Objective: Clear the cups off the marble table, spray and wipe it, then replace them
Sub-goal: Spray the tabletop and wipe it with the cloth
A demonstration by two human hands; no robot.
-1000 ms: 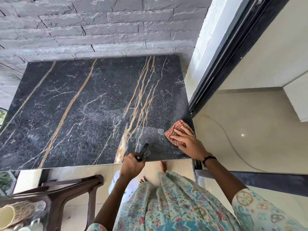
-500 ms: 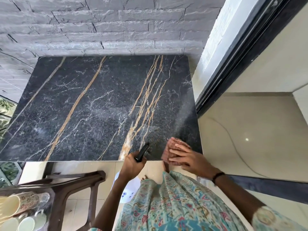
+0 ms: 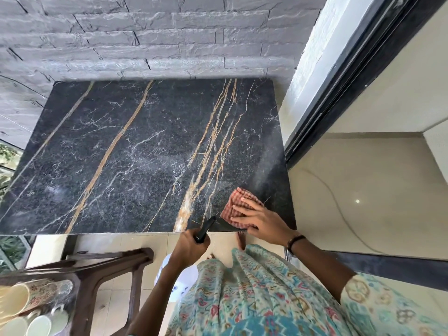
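A checked cloth [image 3: 238,206] is pressed flat by the right hand [image 3: 260,220] at the marble table's [image 3: 135,151] five o'clock corner, moved rightward from half a second earlier. A spray bottle [image 3: 180,278] is gripped by the left hand [image 3: 190,246]. Cups [image 3: 31,309] are at eight o'clock, off the table.

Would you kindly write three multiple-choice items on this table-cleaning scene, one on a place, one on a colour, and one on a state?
1. Where on the marble table is the cloth?
A. far left corner
B. near right corner
C. centre

2. What colour is the cloth?
A. red-checked
B. plain blue
C. yellow

3. What is the left hand doing?
A. resting open on the table
B. holding a cup
C. gripping the spray bottle

Answers:
1 B, the right hand presses it flat by the near right edge.
2 A, a red check pattern shows beyond the fingers.
3 C, its fingers close round the black trigger head, below the table edge.
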